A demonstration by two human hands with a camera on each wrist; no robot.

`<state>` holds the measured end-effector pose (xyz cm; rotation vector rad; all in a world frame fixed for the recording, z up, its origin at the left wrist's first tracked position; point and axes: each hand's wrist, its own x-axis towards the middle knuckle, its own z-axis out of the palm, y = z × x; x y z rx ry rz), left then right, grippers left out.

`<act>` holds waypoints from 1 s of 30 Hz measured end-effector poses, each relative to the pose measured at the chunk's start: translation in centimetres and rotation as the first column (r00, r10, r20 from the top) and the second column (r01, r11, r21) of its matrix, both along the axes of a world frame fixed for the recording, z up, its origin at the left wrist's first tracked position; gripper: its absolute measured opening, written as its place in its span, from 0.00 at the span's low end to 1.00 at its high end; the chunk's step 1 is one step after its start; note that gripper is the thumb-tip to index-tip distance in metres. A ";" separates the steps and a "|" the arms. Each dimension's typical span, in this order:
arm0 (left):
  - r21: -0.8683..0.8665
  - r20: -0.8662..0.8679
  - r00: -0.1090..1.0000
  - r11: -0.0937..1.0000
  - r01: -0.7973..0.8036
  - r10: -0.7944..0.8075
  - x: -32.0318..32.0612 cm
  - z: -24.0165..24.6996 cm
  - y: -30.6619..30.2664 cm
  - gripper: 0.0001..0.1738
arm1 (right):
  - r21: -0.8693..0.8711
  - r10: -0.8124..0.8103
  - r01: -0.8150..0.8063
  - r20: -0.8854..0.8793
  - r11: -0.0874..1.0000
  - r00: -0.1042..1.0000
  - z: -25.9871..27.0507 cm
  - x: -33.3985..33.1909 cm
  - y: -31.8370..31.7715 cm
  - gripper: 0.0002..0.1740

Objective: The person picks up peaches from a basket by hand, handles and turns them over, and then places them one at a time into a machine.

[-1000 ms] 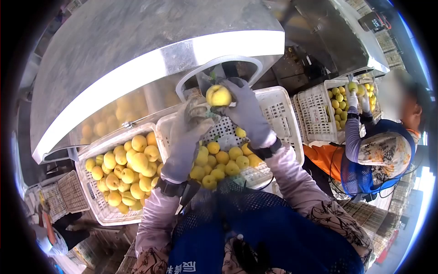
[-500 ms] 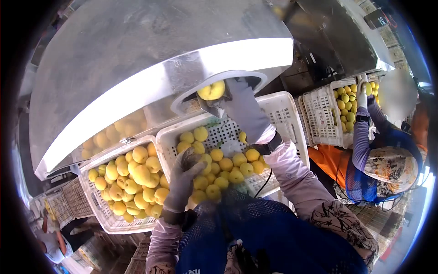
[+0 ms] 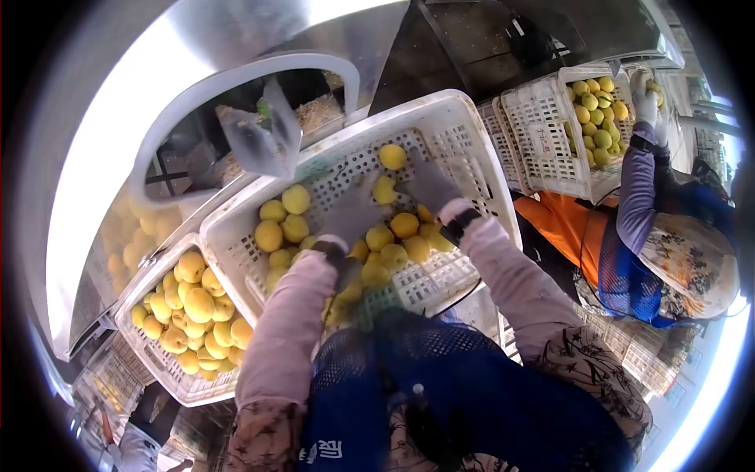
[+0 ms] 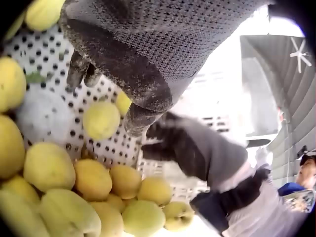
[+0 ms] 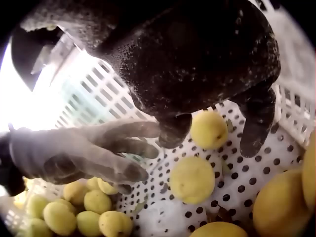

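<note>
Both gloved hands reach into a white perforated crate (image 3: 464, 118) partly filled with yellow peaches (image 3: 394, 257). My left hand (image 3: 351, 211) hovers over the crate floor, fingers relaxed and holding nothing. In the right wrist view, that left hand (image 5: 81, 155) has its fingers extended toward my right. My right hand (image 3: 432, 189) is beside a peach (image 3: 384, 189) lying between the hands. Its thumb and fingers (image 5: 256, 123) hang apart, with a peach (image 5: 209, 129) visible beyond the gap. Another peach (image 5: 192, 180) lies close below on the perforated floor.
A metal machine edge with an oval opening (image 3: 145, 149) stands beyond the crate; a clear bent plate (image 3: 271, 130) sits in it. A fuller peach crate (image 3: 126, 318) adjoins at left. Another person (image 3: 629, 259) works at a crate (image 3: 543, 130) on the right.
My right hand has left the machine opening, where a peach was, and come down into the crate. My left hand has moved forward over the crate floor. The head view has shifted.
</note>
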<state>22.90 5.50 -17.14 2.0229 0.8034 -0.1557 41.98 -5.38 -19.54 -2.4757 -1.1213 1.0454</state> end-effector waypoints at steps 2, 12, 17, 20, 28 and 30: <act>-0.045 0.102 0.993 0.997 -0.055 0.060 3.2 -5.7 -2.2 0.54 | 0.229 0.050 -0.109 0.249 0.967 0.967 -5.8 0.0 2.2 0.44; -0.361 0.511 0.846 0.931 0.050 0.153 -5.7 -9.5 -0.1 0.21 | 0.026 -0.138 0.473 -0.941 0.880 0.309 -0.1 0.6 2.3 0.37; -0.018 0.613 0.788 0.997 0.080 -0.053 -10.3 4.3 1.1 0.32 | 0.157 0.016 0.397 -0.942 0.904 0.336 14.0 -4.7 2.3 0.32; -0.926 0.142 0.593 0.318 -0.204 0.793 -8.7 15.6 -0.5 0.41 | 0.503 0.281 0.141 -0.669 0.853 0.688 17.3 -6.8 2.5 0.38; 0.313 0.429 0.887 0.893 -0.323 0.171 -12.2 23.2 1.5 0.44 | 0.678 0.362 -0.276 0.016 0.682 0.932 28.8 -12.5 3.2 0.47; 0.293 0.475 0.863 0.894 -0.340 0.172 -13.4 24.0 2.0 0.44 | 0.651 0.297 -0.070 -0.247 0.756 0.922 27.9 -13.2 4.7 0.46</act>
